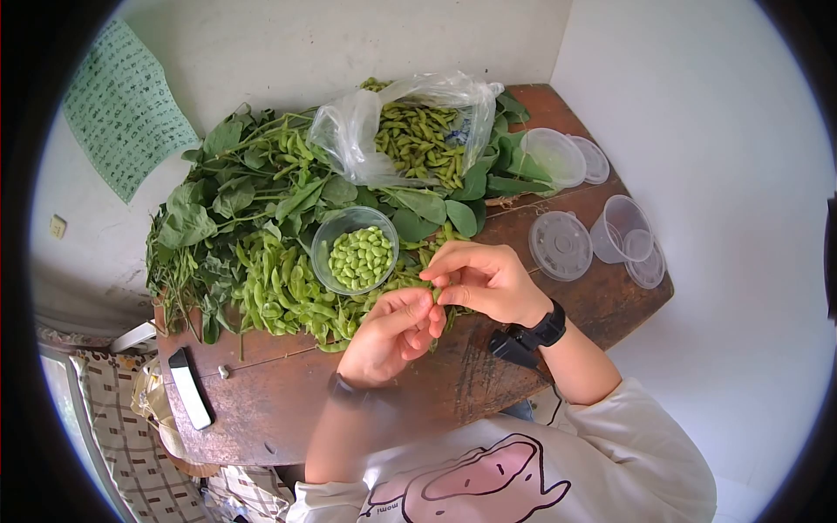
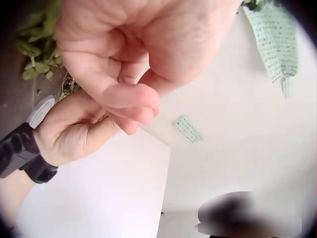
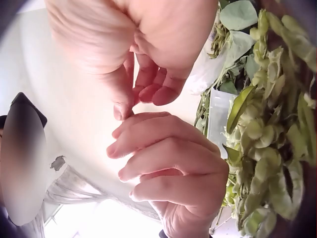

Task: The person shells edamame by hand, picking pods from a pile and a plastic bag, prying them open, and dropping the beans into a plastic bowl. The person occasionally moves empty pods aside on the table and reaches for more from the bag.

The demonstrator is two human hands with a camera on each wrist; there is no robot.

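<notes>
Over the front of the pile, my left hand and right hand meet at the fingertips. Between them they pinch a small green soybean pod, mostly covered by fingers. Both wrist views show the hands close together, with the pod hidden behind the fingers. Just beyond the left hand stands a clear plastic tub holding shelled green soybeans. Loose soybean pods lie heaped to the left of the tub and in front of it, several of them pale and flattened.
Leafy soybean stalks spread along the back of the wooden table. A clear plastic bag holds darker pods. At right lie a lid, a tipped clear cup and more tubs. A white-and-black object sits front left.
</notes>
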